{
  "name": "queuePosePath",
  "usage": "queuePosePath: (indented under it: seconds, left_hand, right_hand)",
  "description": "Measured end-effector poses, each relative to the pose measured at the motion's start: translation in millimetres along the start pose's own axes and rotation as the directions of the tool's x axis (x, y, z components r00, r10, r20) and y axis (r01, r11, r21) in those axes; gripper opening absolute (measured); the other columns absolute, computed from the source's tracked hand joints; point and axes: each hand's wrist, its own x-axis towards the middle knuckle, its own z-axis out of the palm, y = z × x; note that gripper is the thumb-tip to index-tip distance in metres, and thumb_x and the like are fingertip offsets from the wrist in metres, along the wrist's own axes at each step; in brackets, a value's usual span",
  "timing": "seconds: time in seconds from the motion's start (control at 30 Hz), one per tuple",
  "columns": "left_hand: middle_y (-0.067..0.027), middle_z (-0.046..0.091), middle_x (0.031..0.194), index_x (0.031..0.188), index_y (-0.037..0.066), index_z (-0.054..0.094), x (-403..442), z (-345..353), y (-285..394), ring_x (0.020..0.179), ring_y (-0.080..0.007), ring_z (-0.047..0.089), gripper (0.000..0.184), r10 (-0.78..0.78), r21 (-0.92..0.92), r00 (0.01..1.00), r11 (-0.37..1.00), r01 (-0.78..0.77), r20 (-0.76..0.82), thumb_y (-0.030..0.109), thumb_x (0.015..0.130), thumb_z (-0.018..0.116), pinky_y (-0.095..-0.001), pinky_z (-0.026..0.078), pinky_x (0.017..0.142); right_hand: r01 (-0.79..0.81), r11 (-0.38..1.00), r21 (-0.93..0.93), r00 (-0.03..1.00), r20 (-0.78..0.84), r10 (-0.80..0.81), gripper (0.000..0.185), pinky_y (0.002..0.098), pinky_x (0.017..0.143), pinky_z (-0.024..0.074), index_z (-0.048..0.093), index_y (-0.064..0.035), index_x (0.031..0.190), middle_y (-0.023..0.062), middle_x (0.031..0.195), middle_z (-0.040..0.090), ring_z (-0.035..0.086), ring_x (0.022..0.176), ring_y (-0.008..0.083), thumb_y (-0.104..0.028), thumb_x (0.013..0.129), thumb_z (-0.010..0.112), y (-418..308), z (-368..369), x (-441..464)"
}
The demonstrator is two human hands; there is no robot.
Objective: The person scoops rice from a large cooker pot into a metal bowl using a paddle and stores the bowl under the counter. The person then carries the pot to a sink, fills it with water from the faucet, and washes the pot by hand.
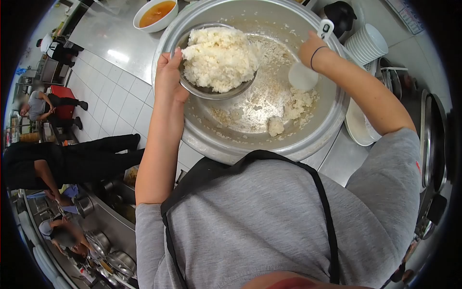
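Left hand (174,72) is gripping a metal bowl (216,95) heaped with cooked rice (216,58) over a wide metal pot (337,103); right hand (310,50) is grasping a white rice paddle (303,77). Portioning is apparently proceeding; further scooping is likely requiring a level bowl.

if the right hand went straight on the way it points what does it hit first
Probably the far inner wall of the metal pot; depth is unclear, so the right hand might pass above it.
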Motion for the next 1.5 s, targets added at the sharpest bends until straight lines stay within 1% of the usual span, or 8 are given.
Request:
queuePosePath:
  seconds: [0.23, 0.53, 0.83, 1.1, 1.2, 1.3, 1.4, 1.5]
  left_hand:
    - [-0.0068, 0.054, 0.075, 0.077, 0.007, 0.040, -2, 1, 0, 0.065, -0.0141, 0.055, 0.013, 0.007, -0.046, 1.000, 0.999, -0.008, -0.022, 0.011, 0.086, 0.049, -0.0313, 0.052, 0.058]
    - [-0.0069, 0.054, 0.078, 0.081, 0.007, 0.041, 0, -1, 0, 0.068, -0.0148, 0.055, 0.012, 0.040, -0.060, 0.999, 0.997, -0.041, -0.017, 0.012, 0.084, 0.052, -0.0317, 0.051, 0.058]
    - [-0.0065, 0.054, 0.076, 0.078, 0.008, 0.041, -1, 0, 0, 0.066, -0.0140, 0.055, 0.013, 0.069, -0.088, 0.997, 0.994, -0.073, -0.043, 0.012, 0.085, 0.050, -0.0310, 0.051, 0.057]
    - [-0.0073, 0.053, 0.079, 0.080, 0.007, 0.040, -4, 4, 3, 0.068, -0.0153, 0.055, 0.011, 0.007, -0.075, 0.997, 0.997, -0.013, -0.079, 0.011, 0.086, 0.049, -0.0328, 0.052, 0.059]
    - [-0.0078, 0.053, 0.079, 0.081, 0.007, 0.040, 0, 1, -1, 0.068, -0.0161, 0.055, 0.011, -0.018, -0.087, 0.998, 0.996, 0.013, -0.063, 0.011, 0.086, 0.048, -0.0338, 0.052, 0.060]
    - [-0.0080, 0.053, 0.078, 0.081, 0.007, 0.040, -1, 4, -1, 0.068, -0.0160, 0.054, 0.011, -0.049, -0.108, 0.997, 0.993, 0.043, -0.052, 0.011, 0.086, 0.048, -0.0337, 0.051, 0.060]
    - [-0.0075, 0.053, 0.077, 0.080, 0.007, 0.040, -4, 6, 4, 0.066, -0.0155, 0.054, 0.011, -0.045, -0.132, 0.996, 0.991, 0.034, -0.076, 0.010, 0.086, 0.048, -0.0334, 0.051, 0.059]
    - [-0.0067, 0.053, 0.076, 0.078, 0.007, 0.039, -5, 7, 5, 0.065, -0.0144, 0.053, 0.012, 0.010, -0.117, 0.998, 0.993, -0.017, -0.061, 0.010, 0.086, 0.048, -0.0324, 0.051, 0.058]
  right_hand:
    - [0.208, 0.964, 0.163, 0.963, 0.136, -0.231, 0.016, 0.0338, 0.064, 0.0440, 0.065, -0.0103, 0.081, 0.0067, 0.075, 0.064, 0.061, 0.074, 0.0216, -0.023, 0.075, 0.056, -36, -11, -14]
    - [0.453, 0.642, 0.619, 0.891, -0.287, -0.352, 0.022, 0.0373, 0.065, 0.0448, 0.063, -0.0147, 0.089, 0.0087, 0.075, 0.062, 0.060, 0.074, 0.0260, -0.031, 0.076, 0.057, -72, -18, -13]
    - [0.230, -0.064, 0.971, 0.852, -0.233, -0.469, 0.022, 0.0191, 0.046, 0.0381, 0.060, -0.0061, 0.096, -0.0006, 0.064, 0.055, 0.048, 0.052, 0.0052, -0.019, 0.079, 0.055, -8, -13, -18]
    - [0.291, 0.222, 0.930, 0.947, -0.313, 0.069, 0.025, 0.0206, 0.048, 0.0402, 0.055, -0.0080, 0.105, 0.0002, 0.063, 0.053, 0.050, 0.053, 0.0087, -0.017, 0.083, 0.050, 75, -41, -38]
    - [0.096, 0.729, 0.678, 0.615, -0.616, 0.492, 0.028, 0.0312, 0.056, 0.0456, 0.051, -0.0099, 0.110, 0.0067, 0.074, 0.058, 0.056, 0.061, 0.0213, -0.016, 0.083, 0.048, 49, -36, -15]
    - [0.297, 0.739, 0.605, 0.380, -0.785, 0.490, 0.034, 0.0390, 0.065, 0.0460, 0.046, -0.0124, 0.116, 0.0109, 0.086, 0.056, 0.056, 0.074, 0.0290, -0.014, 0.083, 0.046, -7, -38, -3]
    - [0.199, 0.656, 0.728, 0.639, -0.604, 0.476, 0.039, 0.0361, 0.062, 0.0470, 0.043, -0.0125, 0.119, 0.0097, 0.088, 0.052, 0.055, 0.076, 0.0251, -0.012, 0.081, 0.048, -33, -59, -32]
    - [0.242, 0.611, 0.754, 0.647, -0.594, 0.477, 0.045, 0.0336, 0.060, 0.0473, 0.041, -0.0120, 0.122, 0.0083, 0.083, 0.051, 0.055, 0.075, 0.0234, -0.010, 0.078, 0.051, -57, -62, -35]
